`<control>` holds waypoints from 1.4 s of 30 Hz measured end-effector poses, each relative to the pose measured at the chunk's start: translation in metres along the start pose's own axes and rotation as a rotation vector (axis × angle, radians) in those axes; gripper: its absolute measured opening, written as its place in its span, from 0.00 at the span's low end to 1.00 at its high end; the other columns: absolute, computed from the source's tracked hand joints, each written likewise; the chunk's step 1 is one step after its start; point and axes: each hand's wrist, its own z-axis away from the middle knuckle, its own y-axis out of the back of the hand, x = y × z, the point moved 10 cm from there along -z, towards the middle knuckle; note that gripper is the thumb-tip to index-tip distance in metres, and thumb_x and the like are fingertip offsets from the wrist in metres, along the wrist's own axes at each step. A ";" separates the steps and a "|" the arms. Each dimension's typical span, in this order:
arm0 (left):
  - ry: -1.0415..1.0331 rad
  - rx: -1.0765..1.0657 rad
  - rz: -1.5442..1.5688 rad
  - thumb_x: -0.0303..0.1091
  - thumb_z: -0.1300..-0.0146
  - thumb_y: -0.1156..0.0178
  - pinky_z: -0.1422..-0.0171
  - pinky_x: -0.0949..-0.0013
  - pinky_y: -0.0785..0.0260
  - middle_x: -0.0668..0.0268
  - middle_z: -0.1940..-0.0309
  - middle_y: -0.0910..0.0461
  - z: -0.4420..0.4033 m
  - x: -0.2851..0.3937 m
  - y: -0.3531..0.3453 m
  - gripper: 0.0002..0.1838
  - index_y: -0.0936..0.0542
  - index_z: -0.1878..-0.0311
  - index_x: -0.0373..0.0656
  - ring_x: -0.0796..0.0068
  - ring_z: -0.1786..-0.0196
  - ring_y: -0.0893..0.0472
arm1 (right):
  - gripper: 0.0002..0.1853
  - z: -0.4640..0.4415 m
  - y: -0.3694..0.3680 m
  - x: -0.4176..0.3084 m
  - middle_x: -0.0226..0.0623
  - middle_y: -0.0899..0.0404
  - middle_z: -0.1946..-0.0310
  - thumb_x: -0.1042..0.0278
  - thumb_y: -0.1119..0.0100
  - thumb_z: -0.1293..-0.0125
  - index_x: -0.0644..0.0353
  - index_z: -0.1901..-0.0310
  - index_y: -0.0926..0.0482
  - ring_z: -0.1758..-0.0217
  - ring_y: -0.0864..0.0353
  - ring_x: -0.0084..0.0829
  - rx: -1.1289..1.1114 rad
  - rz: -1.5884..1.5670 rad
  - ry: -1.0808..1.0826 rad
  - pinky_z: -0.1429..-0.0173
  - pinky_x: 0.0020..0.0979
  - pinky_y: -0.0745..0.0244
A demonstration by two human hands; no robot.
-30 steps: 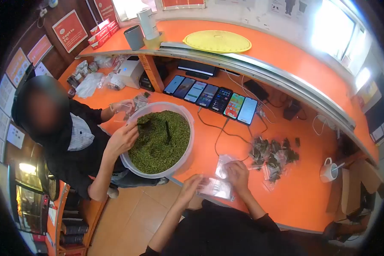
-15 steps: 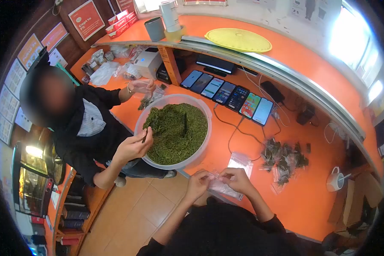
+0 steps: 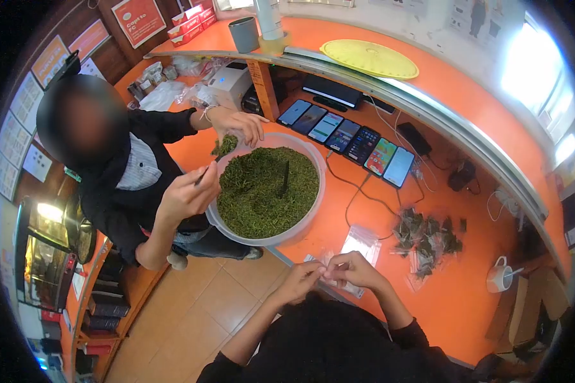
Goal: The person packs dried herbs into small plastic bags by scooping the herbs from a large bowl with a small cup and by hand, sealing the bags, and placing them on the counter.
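My left hand (image 3: 302,281) and my right hand (image 3: 353,270) meet at the counter's front edge, fingertips pinched together on a small clear plastic bag (image 3: 326,256), mostly hidden by the fingers. Under and beside my right hand lie more clear plastic bags (image 3: 352,290). Just beyond it is a stack of empty zip bags (image 3: 362,244). To the left stands a large translucent tub (image 3: 319,191) of chopped green herb (image 3: 255,214), with a dark upright utensil (image 3: 285,179) stuck in it. Small bags filled with herb (image 3: 421,237) are piled to the right.
Across the tub, a person (image 3: 140,166) holds a dark-handled utensil (image 3: 202,177) and a small bag of herb (image 3: 226,147). Several phones (image 3: 345,136) with cables line the shelf. A white mug (image 3: 499,276) and cardboard box (image 3: 524,306) are at right, a yellow lid (image 3: 369,59) above.
My hands have drawn closer together on the bag. The other person's hand has brought a bag of herb to the tub's rim, and the hand with the utensil has risen away from the herb.
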 end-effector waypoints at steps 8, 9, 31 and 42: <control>-0.025 0.206 -0.357 0.36 0.41 0.35 0.68 0.64 0.26 0.57 0.81 0.19 0.004 0.005 0.024 0.12 0.15 0.68 0.34 0.65 0.77 0.18 | 0.10 0.013 0.021 -0.027 0.37 0.20 0.80 0.66 0.33 0.42 0.63 0.74 0.18 0.79 0.18 0.35 0.538 0.641 0.309 0.72 0.34 0.22; 0.047 0.217 -0.454 0.37 0.41 0.35 0.64 0.65 0.25 0.56 0.77 0.17 0.005 -0.002 0.026 0.13 0.16 0.62 0.35 0.64 0.72 0.16 | 0.09 0.014 0.016 -0.028 0.38 0.21 0.79 0.66 0.34 0.44 0.63 0.74 0.19 0.77 0.18 0.37 0.552 0.683 0.308 0.71 0.35 0.22; -0.299 0.496 -0.401 0.29 0.44 0.28 0.57 0.70 0.22 0.59 0.46 0.19 0.049 0.047 0.031 0.34 0.27 0.33 0.43 0.71 0.61 0.16 | 0.05 0.008 -0.016 -0.101 0.43 0.22 0.75 0.74 0.37 0.44 0.62 0.68 0.22 0.75 0.18 0.45 0.484 0.574 0.373 0.68 0.41 0.22; -0.092 0.583 0.524 0.25 0.32 0.37 0.58 0.68 0.22 0.60 0.51 0.18 0.061 -0.030 0.061 0.15 0.28 0.45 0.38 0.70 0.58 0.16 | 0.08 -0.106 -0.031 -0.227 0.26 0.20 0.67 0.69 0.37 0.50 0.50 0.66 0.15 0.52 0.25 0.30 0.172 1.782 0.968 0.38 0.37 0.34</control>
